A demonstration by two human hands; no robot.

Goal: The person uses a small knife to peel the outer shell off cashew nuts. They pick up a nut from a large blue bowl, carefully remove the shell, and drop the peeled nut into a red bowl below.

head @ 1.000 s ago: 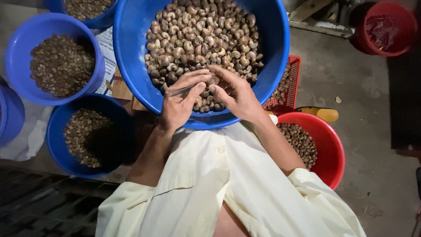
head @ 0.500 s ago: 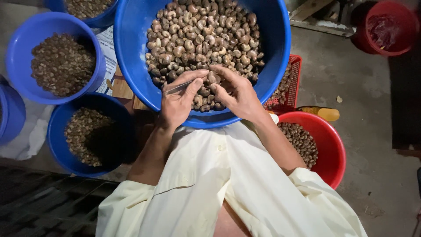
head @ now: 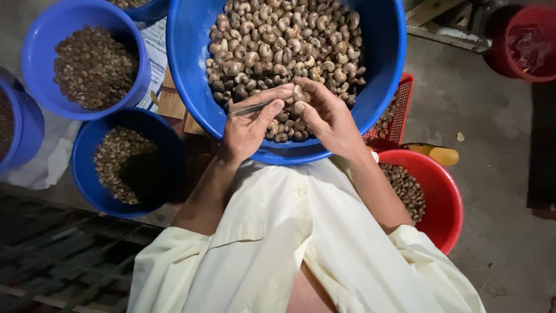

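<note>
The person's cream smock point(head: 301, 243) fills the near edge at 6 o'clock. Just beyond it, both hands meet over the near rim of the big blue basin point(head: 191, 87). The left hand point(head: 246, 130) is closed around a thin metal pick point(head: 249, 108), pinched between thumb and forefinger, its free end pointing to 9 o'clock. The right hand point(head: 327, 119) curls its fingertips around one pale nut point(head: 298, 94), held just beside the left forefinger and above the heap of nuts point(head: 284, 40) in the basin.

Over the last second little has changed. Both hands stay at the same spot on the rim, the grips stay closed, and the fingertips have drawn slightly closer together. By my reading, the same nut is still being handled.

At 4 o'clock a red bowl point(head: 449, 203) holds darker nuts. A red mesh basket point(head: 399, 110) shows at 3 o'clock, partly under the basin. At 8 o'clock stands a blue bowl point(head: 87, 174) of small brown pieces, with another blue bowl point(head: 40, 64) at 10 o'clock. Farthest off, at 2 o'clock, is a red bucket point(head: 524, 43).
</note>
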